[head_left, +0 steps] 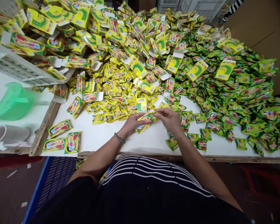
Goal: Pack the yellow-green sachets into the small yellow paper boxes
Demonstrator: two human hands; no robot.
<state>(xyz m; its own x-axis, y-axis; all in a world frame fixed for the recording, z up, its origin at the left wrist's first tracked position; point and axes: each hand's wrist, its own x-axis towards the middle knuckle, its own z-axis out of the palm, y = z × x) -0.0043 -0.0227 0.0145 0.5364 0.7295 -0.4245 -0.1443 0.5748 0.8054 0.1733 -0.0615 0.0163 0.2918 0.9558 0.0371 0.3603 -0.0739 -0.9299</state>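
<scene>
My left hand (133, 123), with a beaded bracelet at the wrist, grips a small yellow-green candy box (143, 123) above the white tabletop. At the box's right end, my right hand (169, 120) pinches its end flap; whether a sachet is also between the fingers is hidden. Just beyond my hands lies a heap of yellow sachets (118, 105), with a yellow carton (141, 105) standing against it. Green sachets (202, 134) spread to the right of my right hand. Several boxes, among them a candy box (73, 142), rest at the left near the table's front edge.
Yellow cartons (40, 21) are piled across the back, many with open flaps. A white plastic crate (25, 67), a green scoop (14, 101) and a white mug (8, 135) stand at the left, behind a wooden strip (45, 126). Below the edge is a blue basket (52, 177).
</scene>
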